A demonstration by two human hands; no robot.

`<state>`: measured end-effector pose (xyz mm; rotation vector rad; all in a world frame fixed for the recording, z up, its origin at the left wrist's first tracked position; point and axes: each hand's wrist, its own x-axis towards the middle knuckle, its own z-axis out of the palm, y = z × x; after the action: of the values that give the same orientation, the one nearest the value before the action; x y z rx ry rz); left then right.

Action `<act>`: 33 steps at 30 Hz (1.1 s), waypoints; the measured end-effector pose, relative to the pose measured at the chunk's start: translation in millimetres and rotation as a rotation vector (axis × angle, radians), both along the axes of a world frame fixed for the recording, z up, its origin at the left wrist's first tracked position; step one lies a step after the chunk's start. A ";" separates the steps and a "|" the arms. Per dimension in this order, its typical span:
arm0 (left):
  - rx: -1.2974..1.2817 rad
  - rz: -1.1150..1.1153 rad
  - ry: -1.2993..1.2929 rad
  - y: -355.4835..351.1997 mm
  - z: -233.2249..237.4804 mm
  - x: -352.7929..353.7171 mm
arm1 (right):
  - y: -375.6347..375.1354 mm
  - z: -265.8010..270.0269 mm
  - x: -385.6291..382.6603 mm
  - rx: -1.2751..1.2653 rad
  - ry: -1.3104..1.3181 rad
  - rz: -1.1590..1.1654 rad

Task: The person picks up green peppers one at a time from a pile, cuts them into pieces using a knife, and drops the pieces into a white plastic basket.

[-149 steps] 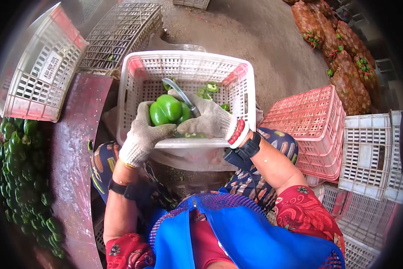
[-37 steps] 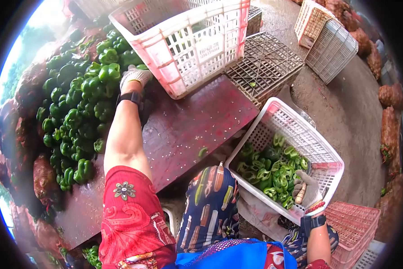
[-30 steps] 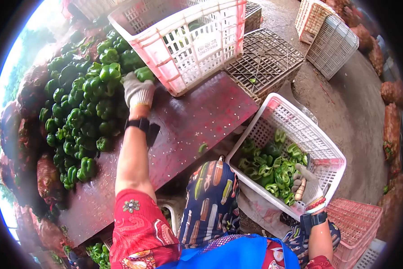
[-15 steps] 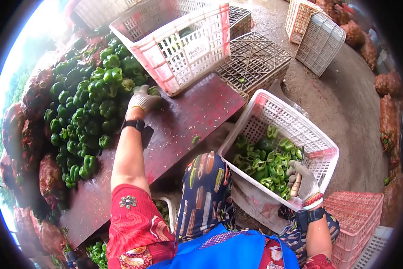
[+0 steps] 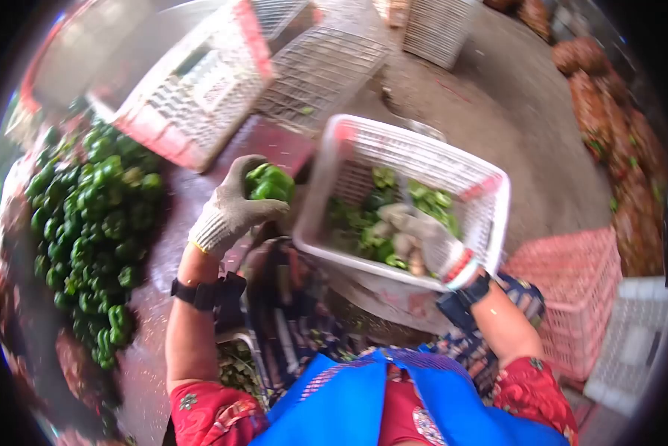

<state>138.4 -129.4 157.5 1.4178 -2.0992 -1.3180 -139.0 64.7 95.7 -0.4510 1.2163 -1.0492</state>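
My gloved left hand [image 5: 233,201] is closed around a green bell pepper [image 5: 271,183], held in the air left of the white crate. In my gloved right hand [image 5: 421,236] is a knife [image 5: 405,192]; its blade points away from me and is blurred. That hand hangs over the white crate [image 5: 490,215], which contains green peppers, many of them cut [image 5: 430,202]. A large heap of whole green bell peppers [image 5: 96,223] lies on the reddish metal table [image 5: 178,253] to the left.
A white and pink crate [image 5: 200,97] stands on the table's far end, beside a grey slatted crate [image 5: 319,70]. Pink crates [image 5: 572,297] are stacked on the right, next to a pale crate [image 5: 631,342]. Filled net sacks [image 5: 609,134] line the far right.
My left hand has come from the heap towards the white crate, now with a bell pepper in it. My right hand has shifted further in over the crate. The head view has turned right.
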 end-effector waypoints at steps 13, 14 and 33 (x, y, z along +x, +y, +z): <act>0.990 -0.244 0.784 85.6 -70.8 -120.3 | 20.9 -21.5 -43.7 -0.236 -0.179 -0.024; 1.109 -0.285 0.870 92.4 -76.1 -126.6 | 22.4 -15.6 -44.0 -0.255 -0.169 -0.037; 1.092 -0.316 0.684 74.4 -65.1 -107.9 | 12.7 -6.9 -31.0 -0.948 1.284 -0.010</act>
<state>30.5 -55.0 92.4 0.6414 -1.1377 -2.7969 -170.1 77.4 88.9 -2.0791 1.7052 -1.3311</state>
